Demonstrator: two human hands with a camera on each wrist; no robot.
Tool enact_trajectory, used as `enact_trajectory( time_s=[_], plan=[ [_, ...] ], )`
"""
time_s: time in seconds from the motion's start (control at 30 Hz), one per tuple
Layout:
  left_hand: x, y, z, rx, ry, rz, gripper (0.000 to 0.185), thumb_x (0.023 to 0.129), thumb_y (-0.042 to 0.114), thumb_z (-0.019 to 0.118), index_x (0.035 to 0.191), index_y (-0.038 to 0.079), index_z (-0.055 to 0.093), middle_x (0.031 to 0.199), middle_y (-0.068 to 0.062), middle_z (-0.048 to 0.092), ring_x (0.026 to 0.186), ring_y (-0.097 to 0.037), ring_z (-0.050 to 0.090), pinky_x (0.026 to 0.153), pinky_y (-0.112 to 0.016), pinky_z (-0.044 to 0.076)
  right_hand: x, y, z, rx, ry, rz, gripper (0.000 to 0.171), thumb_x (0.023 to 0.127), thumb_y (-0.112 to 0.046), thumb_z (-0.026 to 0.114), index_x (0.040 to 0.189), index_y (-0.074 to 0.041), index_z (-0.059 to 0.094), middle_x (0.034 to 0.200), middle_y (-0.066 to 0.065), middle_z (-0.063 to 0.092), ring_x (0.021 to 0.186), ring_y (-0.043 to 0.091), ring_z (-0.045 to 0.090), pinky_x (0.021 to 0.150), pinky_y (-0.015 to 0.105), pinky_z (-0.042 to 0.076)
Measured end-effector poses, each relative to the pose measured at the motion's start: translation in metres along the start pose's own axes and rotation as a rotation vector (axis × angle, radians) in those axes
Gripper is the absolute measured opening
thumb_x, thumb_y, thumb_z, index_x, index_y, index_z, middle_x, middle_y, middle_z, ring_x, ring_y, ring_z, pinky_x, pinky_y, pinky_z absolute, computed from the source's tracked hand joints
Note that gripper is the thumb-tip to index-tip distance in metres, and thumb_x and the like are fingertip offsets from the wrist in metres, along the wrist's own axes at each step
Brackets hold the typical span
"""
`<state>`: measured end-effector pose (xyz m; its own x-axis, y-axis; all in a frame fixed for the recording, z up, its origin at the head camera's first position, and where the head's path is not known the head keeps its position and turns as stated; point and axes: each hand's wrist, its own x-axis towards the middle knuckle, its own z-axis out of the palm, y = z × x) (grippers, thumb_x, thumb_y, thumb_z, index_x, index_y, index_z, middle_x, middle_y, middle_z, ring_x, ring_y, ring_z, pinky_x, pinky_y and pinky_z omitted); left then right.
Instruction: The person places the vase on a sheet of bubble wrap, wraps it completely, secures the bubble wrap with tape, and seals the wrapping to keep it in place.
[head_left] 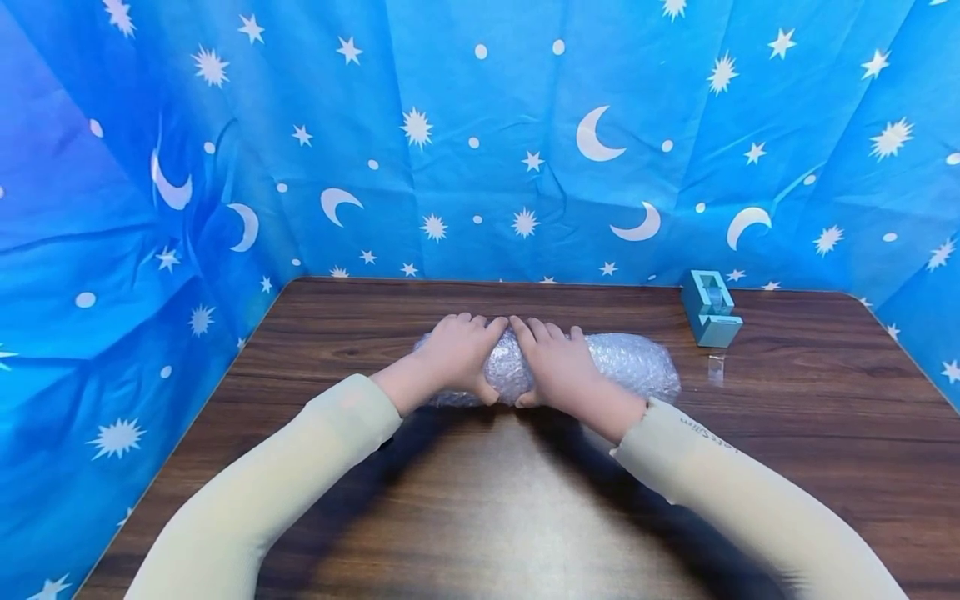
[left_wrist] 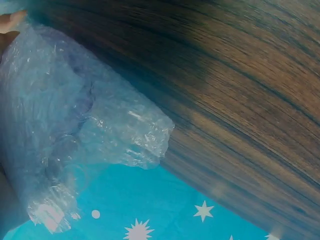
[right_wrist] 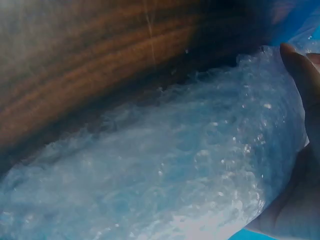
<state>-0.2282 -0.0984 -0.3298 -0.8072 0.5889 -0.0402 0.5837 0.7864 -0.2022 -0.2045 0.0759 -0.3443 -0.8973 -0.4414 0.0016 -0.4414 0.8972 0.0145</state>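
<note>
A long bundle in clear bubble wrap (head_left: 507, 367) lay on its side near the middle of the table, its length running from 9 to 3 o'clock in the head view. Both hands rested round its middle, side by side: the left hand (head_left: 459, 354) at 9 o'clock, the right hand (head_left: 561, 371) at 3 o'clock. Each was partly open and curved over the wrap, thumb on the near side and fingers across the top, gripping it. In the left wrist view, crinkled ends of the wrap stuck out towards 4 and 7 o'clock.

From the bundle, a blue-green tape dispenser (head_left: 712, 310) stood at 2 o'clock, with a small clear strip (head_left: 716, 369) on the table just below it. Pale sleeves (head_left: 262, 479) reached in from 7 and 5 o'clock, the right one bearing dark lettering. Beneath everything was a dark wood-grain table (head_left: 517, 500), glossy at 6 o'clock. Beyond it, from 9 round to 3 o'clock, hung a blue curtain (head_left: 450, 83) printed with white moons, stars and dots
</note>
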Motion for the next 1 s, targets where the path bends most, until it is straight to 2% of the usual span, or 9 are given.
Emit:
enact_trajectory(
  time_s=[0.17, 0.47, 0.63, 0.83, 1.0],
  plan=[
    [0.003, 0.001, -0.002, -0.009, -0.041, 0.009, 0.110, 0.067, 0.064, 0.084, 0.150, 0.004, 0.045, 0.131, -0.019, 0.069, 0.116, -0.035, 0.069, 0.099, -0.047, 0.058, -0.007, -0.001, 0.002, 0.009, 0.032, -0.009, 0.116, 0.073, -0.056, 0.087, 0.160, -0.006, 0.029, 0.159, 0.021, 0.044, 0.142, 0.039, 0.050, 0.113, 0.067, 0.041],
    [0.008, -0.003, -0.011, -0.095, -0.143, 0.005, 0.107, 0.070, 0.058, 0.085, 0.151, 0.003, 0.042, 0.126, -0.015, 0.072, 0.112, -0.030, 0.071, 0.097, -0.045, 0.059, -0.014, 0.002, 0.003, 0.028, 0.066, -0.060, 0.115, 0.075, -0.056, 0.086, 0.161, -0.006, 0.027, 0.160, 0.024, 0.042, 0.143, 0.040, 0.048, 0.113, 0.070, 0.039],
    [0.014, -0.005, -0.016, -0.123, -0.204, 0.006, 0.108, 0.074, 0.058, 0.082, 0.154, 0.000, 0.038, 0.134, -0.017, 0.068, 0.119, -0.031, 0.069, 0.103, -0.046, 0.057, -0.017, 0.004, 0.001, 0.052, 0.069, -0.073, 0.121, 0.074, -0.058, 0.086, 0.163, -0.007, 0.022, 0.161, 0.024, 0.038, 0.146, 0.041, 0.045, 0.113, 0.073, 0.038],
    [0.020, -0.011, -0.018, -0.190, -0.286, -0.052, 0.107, 0.077, 0.057, 0.080, 0.156, 0.001, 0.034, 0.145, -0.019, 0.061, 0.130, -0.033, 0.063, 0.110, -0.047, 0.052, -0.020, 0.002, -0.001, 0.060, 0.046, -0.079, 0.124, 0.074, -0.059, 0.085, 0.164, -0.008, 0.018, 0.164, 0.025, 0.034, 0.149, 0.043, 0.039, 0.113, 0.076, 0.034],
    [0.023, -0.012, -0.018, -0.216, -0.325, -0.068, 0.106, 0.078, 0.057, 0.080, 0.157, 0.002, 0.033, 0.148, -0.019, 0.059, 0.134, -0.033, 0.060, 0.113, -0.047, 0.050, -0.021, 0.001, 0.000, 0.066, 0.045, -0.076, 0.124, 0.073, -0.058, 0.086, 0.164, -0.007, 0.018, 0.164, 0.025, 0.034, 0.149, 0.044, 0.039, 0.114, 0.076, 0.032]
  ],
)
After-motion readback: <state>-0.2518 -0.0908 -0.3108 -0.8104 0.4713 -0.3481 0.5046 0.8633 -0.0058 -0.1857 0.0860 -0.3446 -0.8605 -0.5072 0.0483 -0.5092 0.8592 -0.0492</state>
